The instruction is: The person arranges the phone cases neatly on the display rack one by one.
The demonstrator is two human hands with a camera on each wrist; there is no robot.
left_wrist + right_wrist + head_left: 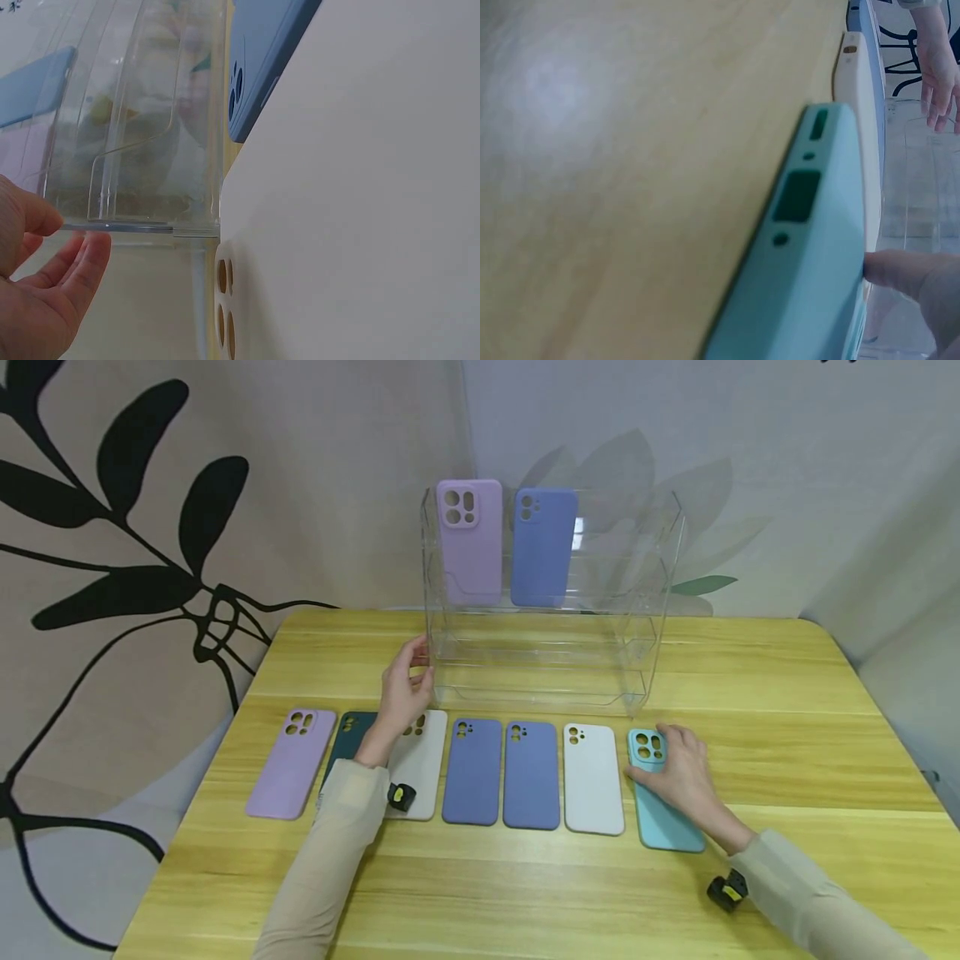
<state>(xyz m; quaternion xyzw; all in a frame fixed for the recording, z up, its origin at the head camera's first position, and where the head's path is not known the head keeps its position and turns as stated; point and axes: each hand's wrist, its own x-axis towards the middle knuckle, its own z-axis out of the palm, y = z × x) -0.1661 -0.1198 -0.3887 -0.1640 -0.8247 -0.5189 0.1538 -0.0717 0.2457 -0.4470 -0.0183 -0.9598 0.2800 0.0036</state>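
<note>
My left hand point(405, 685) is at the left side of a clear acrylic display rack point(540, 702). In the left wrist view its thumb and fingertips pinch the edge of the rack's side panel point(127, 226). My right hand point(681, 772) spans a turquoise phone case point(671, 827) lying on the table, thumb at its left edge and fingers at its upper right. The right wrist view shows the thumb against the side of this case. On the rack's top tier, a lilac phone case point(480, 547) and a blue phone case point(545, 552) lean upright.
Left of the turquoise case, more cases lie in a row on the wooden table point(480, 893): white point(592, 785), two blue point(531, 777), another white point(429, 768), dark green point(351, 737) partly under my left arm, and lilac point(288, 772). A curtained wall point(337, 485) stands behind.
</note>
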